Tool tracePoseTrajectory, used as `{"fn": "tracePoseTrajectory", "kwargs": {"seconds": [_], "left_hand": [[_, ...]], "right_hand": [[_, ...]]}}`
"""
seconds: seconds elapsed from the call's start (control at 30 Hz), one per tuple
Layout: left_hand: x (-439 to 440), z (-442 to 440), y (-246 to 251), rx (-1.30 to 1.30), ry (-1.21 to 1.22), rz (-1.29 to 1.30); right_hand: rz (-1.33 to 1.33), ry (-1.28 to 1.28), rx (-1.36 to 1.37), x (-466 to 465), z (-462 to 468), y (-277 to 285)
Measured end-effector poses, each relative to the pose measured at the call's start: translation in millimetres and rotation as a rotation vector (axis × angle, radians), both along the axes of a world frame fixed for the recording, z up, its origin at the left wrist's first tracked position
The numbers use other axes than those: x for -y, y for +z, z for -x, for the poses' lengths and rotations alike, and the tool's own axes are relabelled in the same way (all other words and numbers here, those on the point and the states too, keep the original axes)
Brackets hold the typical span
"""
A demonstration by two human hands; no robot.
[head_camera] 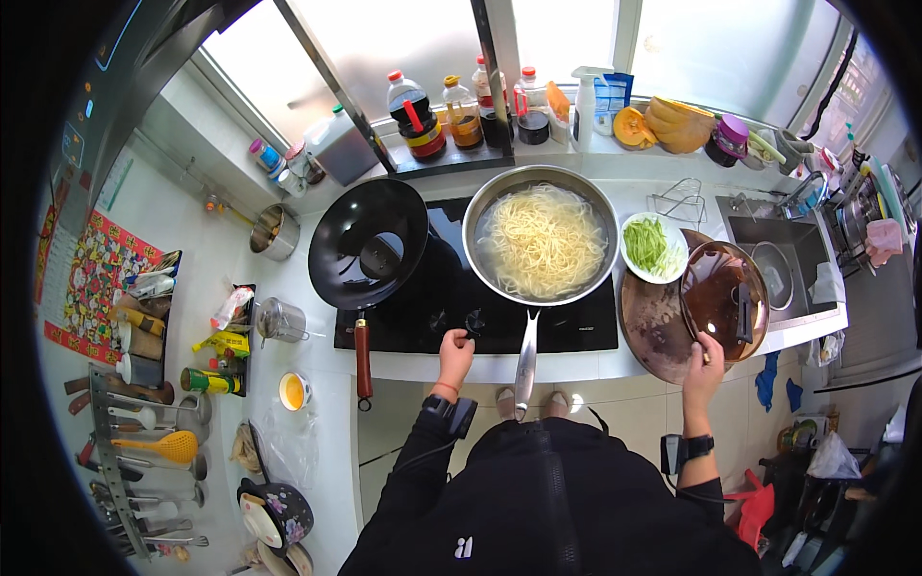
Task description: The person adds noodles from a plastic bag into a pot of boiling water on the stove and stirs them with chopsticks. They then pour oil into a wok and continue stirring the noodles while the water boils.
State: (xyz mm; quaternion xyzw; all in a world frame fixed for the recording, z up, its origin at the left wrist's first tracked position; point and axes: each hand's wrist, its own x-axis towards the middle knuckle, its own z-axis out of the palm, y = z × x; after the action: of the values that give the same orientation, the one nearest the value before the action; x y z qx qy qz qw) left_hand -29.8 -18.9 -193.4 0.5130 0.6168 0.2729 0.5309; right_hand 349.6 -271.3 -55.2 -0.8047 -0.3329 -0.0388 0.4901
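Observation:
A steel frying pan (531,343) full of noodles (544,240) in liquid stands on the right part of the black glass cooktop (576,329). A black wok (333,245) with a wooden handle is on the left part. My left hand (457,359) is at the front edge, its fingertips just by a control knob (473,322); whether they touch it cannot be told. My right hand (703,365) grips the rim of a glass pan lid (709,295) over the right part of a round wooden cutting board (648,324). A white bowl of shredded green vegetable (646,241) rests at the board's back.
The sink (792,245) lies at the right, a wire rack (681,201) behind the board. Sauce bottles (416,119) and cut pumpkin (677,124) line the windowsill. On the left counter are a steel pot (276,232), a strainer (283,320) and a cup of yellow liquid (294,391).

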Motion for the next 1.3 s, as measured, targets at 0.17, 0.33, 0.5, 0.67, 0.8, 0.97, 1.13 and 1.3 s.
{"fn": "tracePoseTrajectory", "kwargs": {"seconds": [0.17, 0.33, 0.5, 0.67, 0.8, 0.97, 1.13, 1.3], "left_hand": [[-22, -19, -15, -0.244, -0.077, -0.331], [-26, -30, -6, -0.39, -0.281, -0.486], [-28, -33, 0, -0.418, -0.278, -0.526], [-34, -30, 7, -0.414, -0.323, -0.526], [-35, -29, 9, -0.398, -0.339, -0.536], [-36, -28, 5, -0.371, -0.359, -0.557], [-34, -28, 2, -0.355, -0.349, -0.587], [-28, -30, 5, -0.317, -0.253, -0.563]], "right_hand": [[-0.193, 0.045, -0.103, -20, 29, 81], [-0.174, 0.341, 0.067, -85, 57, 121], [0.113, 0.637, -0.011, -164, 84, 101], [0.156, 0.736, 0.036, -205, 92, 68], [0.15, 0.755, 0.025, -225, 81, 57], [0.262, 0.67, -0.283, -234, 50, 77], [-0.104, 0.673, -0.505, -266, 48, 60], [-0.02, 0.694, -0.415, -279, 56, 15]]}}
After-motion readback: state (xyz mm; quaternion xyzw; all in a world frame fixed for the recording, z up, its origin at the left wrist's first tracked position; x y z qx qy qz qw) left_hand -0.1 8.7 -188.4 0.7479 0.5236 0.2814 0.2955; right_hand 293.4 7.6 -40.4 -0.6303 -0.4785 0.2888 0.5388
